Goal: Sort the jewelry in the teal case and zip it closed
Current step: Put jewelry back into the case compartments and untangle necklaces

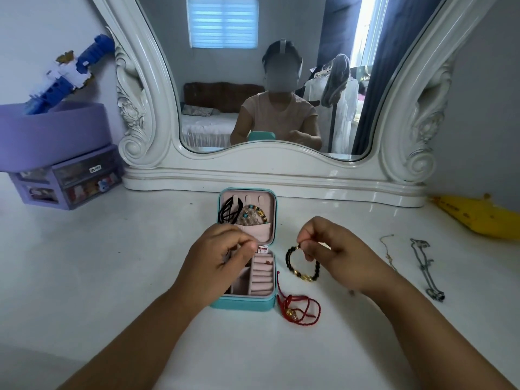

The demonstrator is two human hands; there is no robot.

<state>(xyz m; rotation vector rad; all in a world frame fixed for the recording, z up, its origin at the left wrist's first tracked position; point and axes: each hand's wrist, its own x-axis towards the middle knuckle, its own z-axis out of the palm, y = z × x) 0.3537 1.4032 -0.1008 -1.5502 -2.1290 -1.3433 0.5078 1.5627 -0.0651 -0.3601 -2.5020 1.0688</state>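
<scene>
The teal case (242,303) lies open on the white table, pink inside. Its lid pocket holds a black cord (229,211) and a clear beaded bracelet (251,214). My left hand (225,257) hovers over the case's lower half, fingers pinched near the hinge; I cannot tell whether it holds anything. My right hand (326,243) pinches a black beaded bracelet with gold charms (292,263), which hangs just right of the case. A red cord bracelet (299,308) lies by the case's front right corner. A thin gold chain (388,253) and a grey chain (425,266) lie farther right.
A white ornate mirror (270,170) stands right behind the case. A purple drawer unit (67,181) sits at the back left, with a blue toy above it. A yellow object (478,215) lies at the right edge.
</scene>
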